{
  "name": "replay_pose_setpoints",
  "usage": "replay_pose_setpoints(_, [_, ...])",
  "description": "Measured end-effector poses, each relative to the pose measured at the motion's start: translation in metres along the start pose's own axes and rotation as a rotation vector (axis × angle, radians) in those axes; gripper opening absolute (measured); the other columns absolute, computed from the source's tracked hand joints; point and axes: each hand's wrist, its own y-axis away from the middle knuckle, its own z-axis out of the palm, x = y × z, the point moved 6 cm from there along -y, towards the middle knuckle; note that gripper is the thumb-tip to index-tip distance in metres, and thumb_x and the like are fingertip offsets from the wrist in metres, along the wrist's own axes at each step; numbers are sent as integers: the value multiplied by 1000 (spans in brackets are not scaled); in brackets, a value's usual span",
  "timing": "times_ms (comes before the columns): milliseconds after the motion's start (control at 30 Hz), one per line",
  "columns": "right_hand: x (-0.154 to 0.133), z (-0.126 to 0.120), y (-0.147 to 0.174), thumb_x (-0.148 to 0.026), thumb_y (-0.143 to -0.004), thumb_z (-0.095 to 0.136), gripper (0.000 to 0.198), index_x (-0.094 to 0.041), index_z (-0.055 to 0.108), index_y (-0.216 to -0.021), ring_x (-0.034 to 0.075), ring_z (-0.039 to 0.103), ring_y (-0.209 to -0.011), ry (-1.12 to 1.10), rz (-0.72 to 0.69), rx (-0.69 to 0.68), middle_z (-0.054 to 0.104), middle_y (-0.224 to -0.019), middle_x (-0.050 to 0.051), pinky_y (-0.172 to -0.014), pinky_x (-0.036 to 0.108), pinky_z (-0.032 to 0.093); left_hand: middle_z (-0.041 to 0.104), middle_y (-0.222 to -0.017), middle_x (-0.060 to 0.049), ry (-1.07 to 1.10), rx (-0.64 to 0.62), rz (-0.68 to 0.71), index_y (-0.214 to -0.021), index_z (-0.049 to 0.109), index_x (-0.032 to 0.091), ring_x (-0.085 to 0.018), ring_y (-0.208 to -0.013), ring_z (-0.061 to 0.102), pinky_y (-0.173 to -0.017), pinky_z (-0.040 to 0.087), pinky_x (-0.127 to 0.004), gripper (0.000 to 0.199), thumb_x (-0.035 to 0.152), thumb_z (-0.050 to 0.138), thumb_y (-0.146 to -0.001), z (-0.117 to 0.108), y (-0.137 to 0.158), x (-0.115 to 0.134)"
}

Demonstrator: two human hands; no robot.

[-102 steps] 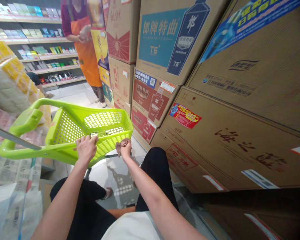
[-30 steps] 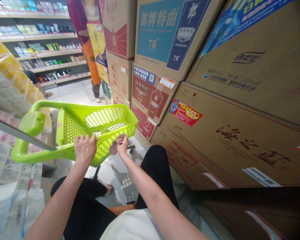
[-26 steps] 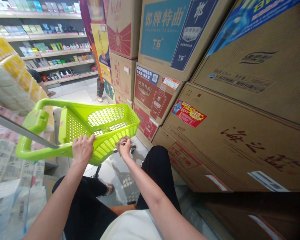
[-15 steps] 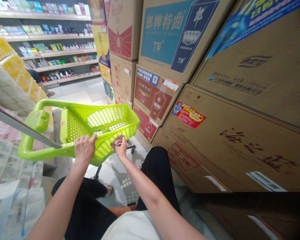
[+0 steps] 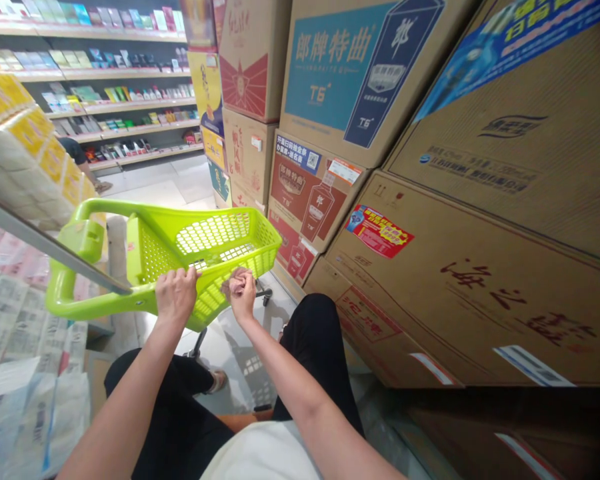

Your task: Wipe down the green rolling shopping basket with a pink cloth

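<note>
A lime-green shopping cart [image 5: 220, 220] with a perforated basket stands in front of me. My left hand [image 5: 177, 293] is closed over its near rim, close to the handle end. Against the outside of the cart's near side, my right hand [image 5: 243, 297] grips a crumpled brownish-pink cloth [image 5: 235, 279]. Part of the cloth is hidden by the fingers. A grey metal pole [image 5: 55, 247] crosses in front of the handle.
Stacked cardboard cartons [image 5: 480, 260] rise along my right. Yellow-and-white packs [image 5: 40, 147] are piled at the left, above more wrapped packs [image 5: 35, 347]. Shelves [image 5: 120, 71] of small products stand at the back, with a person's leg [image 5: 75, 150] near them.
The cart's handle end and my left hand have shifted slightly to the right in view. My right hand has turned a little, the cloth still in it.
</note>
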Motion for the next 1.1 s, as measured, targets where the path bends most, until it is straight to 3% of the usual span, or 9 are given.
replay_pose_setpoints(133, [-13, 13, -1, -20, -74, 59, 25, -21, 53, -99, 19, 56, -94, -64, -102, -95, 57, -99, 4, -87, 31, 48, 69, -87, -13, 15, -19, -5, -98, 71, 18, -28, -85, 60, -78, 34, -39, 46, 38, 29, -103, -3, -1, 0])
replay_pose_setpoints(300, [1, 15, -4, -20, -72, 59, 21, -22, 49, -90, 19, 55, -87, -38, 12, -58, 55, -92, 2, -83, 31, 48, 69, -93, -12, -56, 15, 5, -116, 73, 26, -30, -96, 58, -100, 30, -48, 40, 25, 37, -98, -12, 3, -3])
replay_pose_setpoints(400, [-8, 10, -3, -18, -73, 59, 22, -22, 51, -94, 20, 55, -92, -29, -12, -4, 55, -95, 3, -86, 32, 47, 67, -95, -13, -70, -41, 3, -135, 64, 31, -30, -93, 57, -92, 33, -46, 49, 18, 38, -95, -10, 6, -7])
replay_pose_setpoints(533, [-21, 17, 0, -16, -71, 62, 30, -22, 53, -99, 20, 56, -96, -52, -111, -100, 57, -99, 4, -89, 31, 48, 64, -96, -14, -65, -89, 39, -143, 57, 28, -30, -91, 55, -80, 33, -42, 53, 19, 34, -96, -7, 9, -6])
replay_pose_setpoints(600, [-11, 19, 2, -14, -68, 63, 32, -22, 53, -97, 20, 57, -94, -36, -55, -117, 57, -99, 3, -87, 30, 49, 63, -96, -15, -73, -88, 50, -142, 57, 27, -30, -92, 54, -80, 33, -43, 52, 19, 32, -97, -8, 10, -4])
replay_pose_setpoints(733, [19, 13, 8, -13, -67, 66, 31, -21, 54, -95, 18, 58, -89, 9, 156, -28, 60, -96, 3, -81, 28, 51, 62, -98, -15, -82, -96, 63, -140, 58, 23, -31, -93, 53, -80, 33, -43, 49, 20, 34, -97, -10, 11, -3])
replay_pose_setpoints(867, [14, 2, -1, -18, -81, 65, 29, -18, 61, -110, 17, 61, -96, 32, 144, 20, 64, -105, 5, -83, 28, 53, 62, -97, -15, -74, -81, 62, -138, 58, 22, -31, -93, 53, -80, 33, -43, 48, 20, 33, -98, -11, 10, -3])
replay_pose_setpoints(967, [4, -10, -21, -29, -95, 63, 31, -16, 61, -123, 19, 64, -104, 64, 138, 46, 65, -119, 8, -91, 36, 56, 62, -96, -16, -57, -62, 56, -130, 62, 16, -31, -92, 53, -79, 33, -43, 45, 21, 30, -99, -11, 10, -3])
replay_pose_setpoints(1100, [-5, -23, -46, -38, -98, 63, 39, -18, 59, -131, 22, 65, -111, 68, 118, 47, 62, -130, 9, -95, 44, 57, 62, -94, -16, -60, -33, 54, -114, 66, 14, -31, -91, 53, -78, 32, -42, 42, 22, 28, -100, -8, 9, -3])
